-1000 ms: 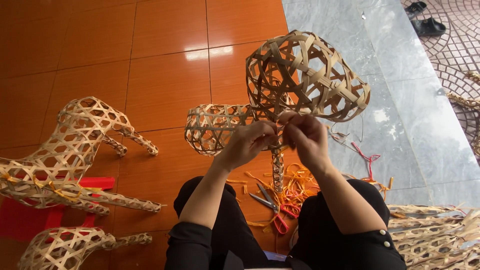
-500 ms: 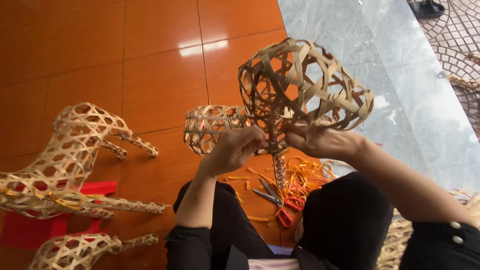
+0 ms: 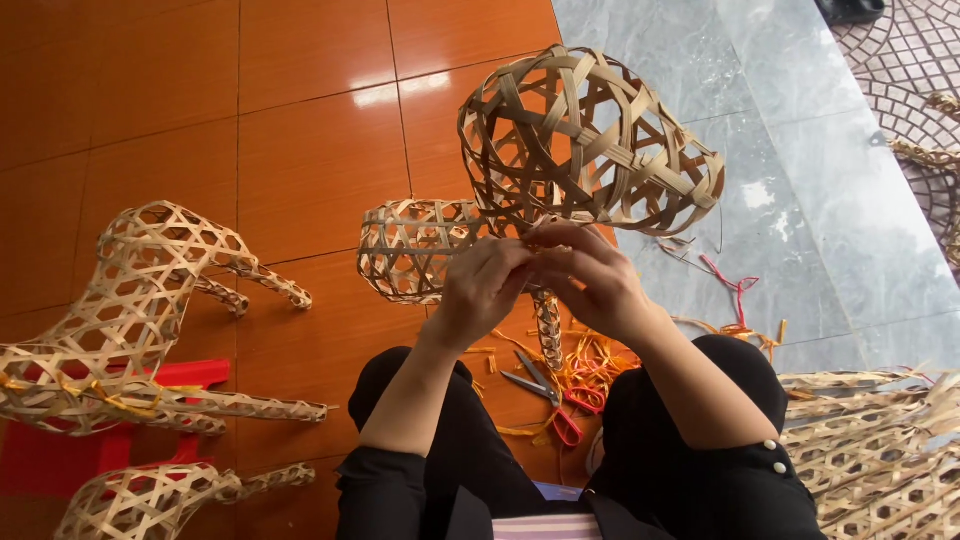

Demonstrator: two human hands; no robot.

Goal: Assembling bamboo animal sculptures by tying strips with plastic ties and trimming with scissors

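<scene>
Hands | L grip (image 3: 483, 285) + R grip (image 3: 590, 275) pinched shut on woven bamboo frame (image 3: 585, 140), fingertips touching

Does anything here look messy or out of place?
Only the floor litter: orange and red strip offcuts lie scattered around the scissors beneath both hands, with more bits on the grey tiles. The woven frame looks intact.

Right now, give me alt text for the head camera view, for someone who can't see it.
Seen from above, a person's left hand and right hand meet at the narrow neck of an open-weave bamboo frame held over an orange tiled floor. Red-handled scissors and loose strips lie below; finished woven animal figures sit to the left.
</scene>
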